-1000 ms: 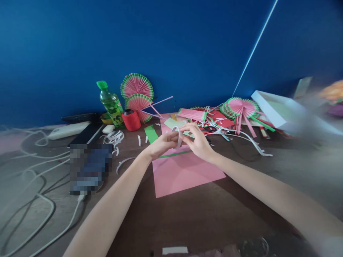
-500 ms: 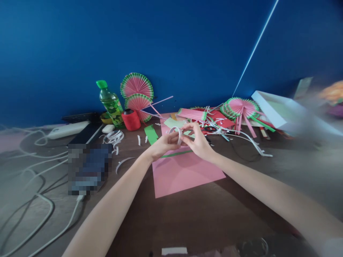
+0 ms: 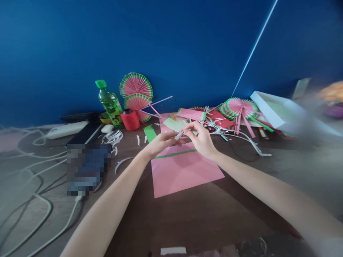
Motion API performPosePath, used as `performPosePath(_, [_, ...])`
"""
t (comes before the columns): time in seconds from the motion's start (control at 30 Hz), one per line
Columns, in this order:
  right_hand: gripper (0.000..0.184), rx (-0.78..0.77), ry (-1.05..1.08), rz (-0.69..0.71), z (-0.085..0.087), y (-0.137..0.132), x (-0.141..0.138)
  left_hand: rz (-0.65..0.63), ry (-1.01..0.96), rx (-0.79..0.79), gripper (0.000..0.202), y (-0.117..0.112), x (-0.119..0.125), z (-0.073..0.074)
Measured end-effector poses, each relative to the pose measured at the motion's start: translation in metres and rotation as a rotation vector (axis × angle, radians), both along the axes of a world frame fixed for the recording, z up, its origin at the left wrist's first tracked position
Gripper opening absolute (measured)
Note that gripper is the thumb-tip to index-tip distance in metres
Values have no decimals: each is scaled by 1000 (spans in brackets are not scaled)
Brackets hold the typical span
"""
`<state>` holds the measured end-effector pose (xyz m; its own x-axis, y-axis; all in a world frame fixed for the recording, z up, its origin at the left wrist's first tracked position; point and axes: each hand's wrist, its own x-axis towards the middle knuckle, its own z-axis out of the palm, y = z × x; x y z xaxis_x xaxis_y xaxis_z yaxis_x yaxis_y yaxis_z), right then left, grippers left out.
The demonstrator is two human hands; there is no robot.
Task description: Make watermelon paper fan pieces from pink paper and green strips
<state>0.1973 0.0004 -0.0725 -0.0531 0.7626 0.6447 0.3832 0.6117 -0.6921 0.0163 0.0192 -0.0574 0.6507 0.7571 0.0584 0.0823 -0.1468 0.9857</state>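
Observation:
Over the pink paper sheet (image 3: pixel 184 175), my two hands meet at a thin white roll of tape (image 3: pixel 179 135), tilted and partly covered by fingers. My left hand (image 3: pixel 163 144) holds it from the left, its fingers stretched along the roll. With thumb and fingertips pinched together, my right hand (image 3: pixel 200 140) grips the roll's upper right edge; whether a loose end is between these fingertips cannot be made out. A green strip (image 3: pixel 177 154) crosses the pink sheet just below the hands. Behind them lies a pale green paper piece (image 3: pixel 173 124).
Pleated pink-green fans (image 3: pixel 136 87) lean against the blue wall by a green bottle (image 3: pixel 110 105) and a red spool (image 3: pixel 130 120). More fans (image 3: pixel 242 107), white strips and a white box (image 3: pixel 270 110) stand right. A blurred-out phone (image 3: pixel 92 167) and cables lie left.
The white roll has turned from an upright open ring to a flatter, tilted position. My left fingers have straightened, and my right hand has shifted slightly right.

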Motion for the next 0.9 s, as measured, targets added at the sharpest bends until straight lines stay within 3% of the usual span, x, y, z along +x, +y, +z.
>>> performPosePath(0.37, [10, 57, -78, -15, 3, -8, -4, 173, 139, 197, 26, -8, 6, 9])
performPosePath(0.77, [9, 69, -150, 69, -7, -5, -4, 229, -2, 104, 20, -3, 6, 0])
performPosePath(0.9, [13, 50, -55, 130, -5, -5, -3, 273, -118, 64, 17, 4, 4, -7])
